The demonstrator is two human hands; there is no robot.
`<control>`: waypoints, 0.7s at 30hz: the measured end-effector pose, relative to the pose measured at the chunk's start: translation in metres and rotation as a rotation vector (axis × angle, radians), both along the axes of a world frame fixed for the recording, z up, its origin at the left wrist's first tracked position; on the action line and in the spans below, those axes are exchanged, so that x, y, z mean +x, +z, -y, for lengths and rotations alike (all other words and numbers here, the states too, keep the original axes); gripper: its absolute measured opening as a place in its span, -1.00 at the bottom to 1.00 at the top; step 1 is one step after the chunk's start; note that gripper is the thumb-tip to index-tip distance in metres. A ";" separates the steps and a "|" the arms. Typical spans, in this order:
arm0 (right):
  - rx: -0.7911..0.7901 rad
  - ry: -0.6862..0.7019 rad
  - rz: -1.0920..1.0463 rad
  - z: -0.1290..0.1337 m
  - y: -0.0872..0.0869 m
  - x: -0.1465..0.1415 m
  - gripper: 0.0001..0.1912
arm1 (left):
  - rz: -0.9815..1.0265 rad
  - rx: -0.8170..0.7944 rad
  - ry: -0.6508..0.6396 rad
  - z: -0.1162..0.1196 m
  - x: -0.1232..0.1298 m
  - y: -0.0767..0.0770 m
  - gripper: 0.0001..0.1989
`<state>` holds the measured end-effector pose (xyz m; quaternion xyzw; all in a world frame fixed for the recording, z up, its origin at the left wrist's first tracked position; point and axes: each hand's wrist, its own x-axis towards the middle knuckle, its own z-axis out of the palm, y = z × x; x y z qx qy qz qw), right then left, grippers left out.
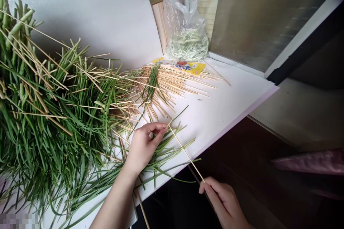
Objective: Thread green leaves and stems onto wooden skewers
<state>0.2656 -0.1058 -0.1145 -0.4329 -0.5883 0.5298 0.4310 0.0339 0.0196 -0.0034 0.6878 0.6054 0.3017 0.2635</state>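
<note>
My right hand (224, 200) grips the lower end of a thin bamboo skewer (186, 152), which slants up and left over the table's front edge. At its upper end my left hand (146, 141) is closed, thumb and forefinger pinched on a green chive stalk (180, 112) whose tip sticks out beyond the fingers. How the stalk meets the skewer's tip is too small to tell. Under and beside my left hand lie loose chives (172, 146) on the white surface.
A big heap of skewered chives (53, 125) fills the left side. Behind my left hand spreads a pile of bare skewers (172, 84) with some chives on top. A yellow packet (197, 68) and a clear bag of pale green cuttings (188, 41) stand at the back, near a glass panel (249, 18).
</note>
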 end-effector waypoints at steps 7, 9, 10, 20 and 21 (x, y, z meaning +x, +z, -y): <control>0.010 -0.010 0.014 -0.001 0.000 0.000 -0.65 | -0.005 0.018 0.021 0.000 0.001 0.000 -0.78; 0.013 -0.009 0.019 -0.001 0.001 0.000 -0.65 | -0.001 0.019 0.044 0.000 0.000 0.002 -0.77; 0.016 -0.009 0.021 -0.001 0.002 0.000 -0.65 | 0.000 0.019 0.051 0.000 -0.001 0.002 -0.76; 0.021 -0.021 0.023 -0.002 0.002 -0.001 -0.65 | -0.013 0.032 0.020 -0.001 0.000 0.000 -0.78; 0.022 -0.020 0.021 -0.001 0.002 -0.001 -0.65 | -0.017 0.036 0.017 -0.001 0.000 0.000 -0.79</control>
